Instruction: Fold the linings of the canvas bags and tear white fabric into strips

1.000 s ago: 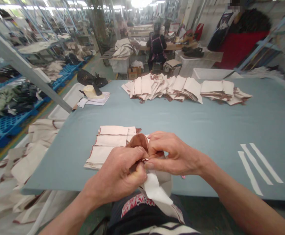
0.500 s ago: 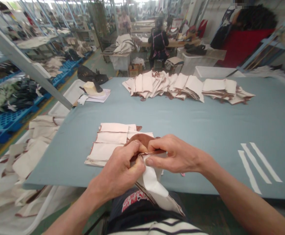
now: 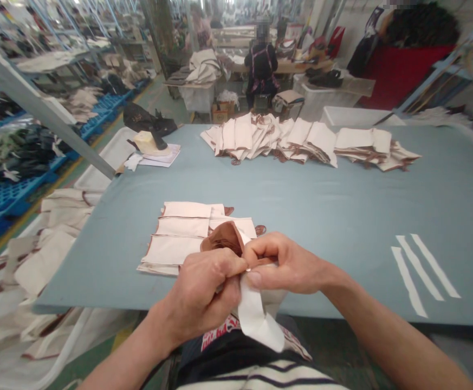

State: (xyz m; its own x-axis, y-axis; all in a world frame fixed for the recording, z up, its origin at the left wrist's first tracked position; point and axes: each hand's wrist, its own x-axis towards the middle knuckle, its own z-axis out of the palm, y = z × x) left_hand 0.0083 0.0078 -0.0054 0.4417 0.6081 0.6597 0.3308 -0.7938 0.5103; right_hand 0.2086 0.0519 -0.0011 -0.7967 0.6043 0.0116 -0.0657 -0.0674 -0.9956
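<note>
At the near table edge, my left hand (image 3: 214,281) and my right hand (image 3: 285,265) meet, both closed in a pinch. Between them is a cream fabric piece with a brown inside (image 3: 223,238), its brown part standing up behind my fingers. A white strip (image 3: 256,317) hangs from the pinch down towards my lap. My fingertips cover the exact spot being gripped. Just behind and left of my hands, cream fabric pieces with brown edging (image 3: 181,227) lie in overlapping stacks.
Three white strips (image 3: 419,276) lie on the blue-green table (image 3: 321,200) at the right. Along the far side runs a row of cream fabric pieces (image 3: 269,138). A yellow block (image 3: 147,142) rests at the back left. Bins of fabric (image 3: 57,233) stand left; a person (image 3: 261,65) sits beyond.
My hands have shifted slightly down, and the brown part stands more open behind them. The white strip hangs wider below my fingers. The view has tilted a little.
</note>
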